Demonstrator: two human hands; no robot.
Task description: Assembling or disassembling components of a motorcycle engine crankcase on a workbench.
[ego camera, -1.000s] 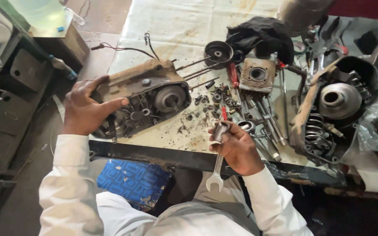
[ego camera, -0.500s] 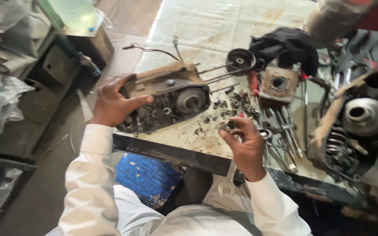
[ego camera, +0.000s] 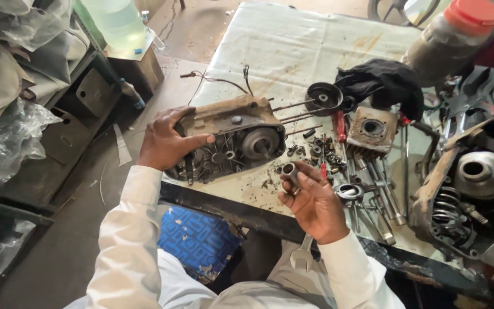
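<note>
Head view: left hand [ego camera: 167, 143] lies flat, fingers spread, on the engine case [ego camera: 230, 146]; right hand [ego camera: 314, 203] pinches a small metal ring [ego camera: 290, 171].

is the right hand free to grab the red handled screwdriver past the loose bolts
Probably not yet: the right hand already pinches a small metal sleeve. The red-handled screwdriver lies uncovered beyond the loose bolts, so the path itself looks free.
</note>
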